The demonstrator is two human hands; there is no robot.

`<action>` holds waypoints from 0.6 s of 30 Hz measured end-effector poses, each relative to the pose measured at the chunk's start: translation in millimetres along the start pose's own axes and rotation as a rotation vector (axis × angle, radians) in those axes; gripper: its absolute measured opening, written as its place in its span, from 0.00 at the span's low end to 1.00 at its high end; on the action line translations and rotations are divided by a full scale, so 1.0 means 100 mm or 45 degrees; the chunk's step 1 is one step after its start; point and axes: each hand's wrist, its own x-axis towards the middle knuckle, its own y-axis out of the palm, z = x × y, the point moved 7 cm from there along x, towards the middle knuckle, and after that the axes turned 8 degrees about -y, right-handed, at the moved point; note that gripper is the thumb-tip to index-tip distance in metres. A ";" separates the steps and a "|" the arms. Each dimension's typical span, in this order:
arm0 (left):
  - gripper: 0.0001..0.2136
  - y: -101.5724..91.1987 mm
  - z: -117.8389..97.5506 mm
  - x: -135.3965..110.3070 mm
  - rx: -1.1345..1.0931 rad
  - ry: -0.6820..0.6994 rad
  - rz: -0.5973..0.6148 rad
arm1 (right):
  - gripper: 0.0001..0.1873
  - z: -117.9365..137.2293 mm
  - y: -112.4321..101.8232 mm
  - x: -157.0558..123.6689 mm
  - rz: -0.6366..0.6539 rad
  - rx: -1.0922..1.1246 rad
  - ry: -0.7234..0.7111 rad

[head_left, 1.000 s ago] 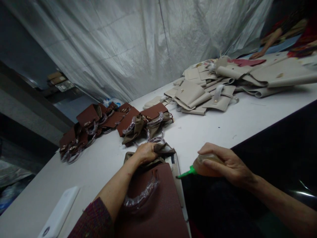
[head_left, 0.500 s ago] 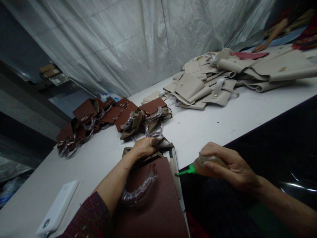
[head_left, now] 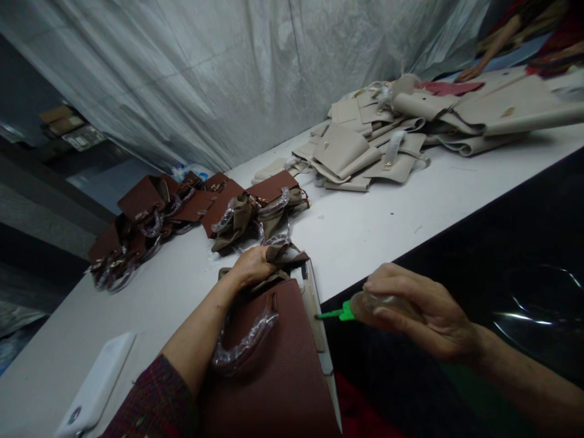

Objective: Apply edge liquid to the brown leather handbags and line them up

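Observation:
A reddish-brown handbag [head_left: 287, 365] lies in front of me at the table edge, its handle [head_left: 246, 347] wrapped in clear plastic. My left hand [head_left: 253, 266] is closed on the bag's olive-brown lining [head_left: 287, 252] at the far end; its fingertips are partly hidden in the cloth. Along the bag's right side a pale inner edge [head_left: 314, 316] is exposed. In my right hand [head_left: 420, 307] is a squeeze glue bottle [head_left: 381, 310], held on its side with amber contents. Its green nozzle [head_left: 335, 314] points left, the tip at that pale edge.
More brown handbags [head_left: 223, 210] are heaped at the back left of the white table [head_left: 356, 225]. Beige bag pieces [head_left: 351, 149] are piled at the back right, near another person's hand [head_left: 469, 73]. A white power-bank-like box [head_left: 98, 383] lies front left. Plastic sheeting [head_left: 219, 73] hangs behind.
The whole view has shifted, so everything sits slightly further left and higher. The nozzle tip stays at the bag's pale edge. Both hands keep their hold.

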 end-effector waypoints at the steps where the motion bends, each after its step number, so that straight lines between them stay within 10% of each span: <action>1: 0.12 0.00 0.00 0.00 0.013 0.003 -0.003 | 0.18 0.01 0.03 0.00 0.036 0.009 0.005; 18: 0.11 -0.07 -0.10 -0.09 -0.027 -0.027 -0.025 | 0.22 0.20 0.11 -0.05 0.092 0.094 0.013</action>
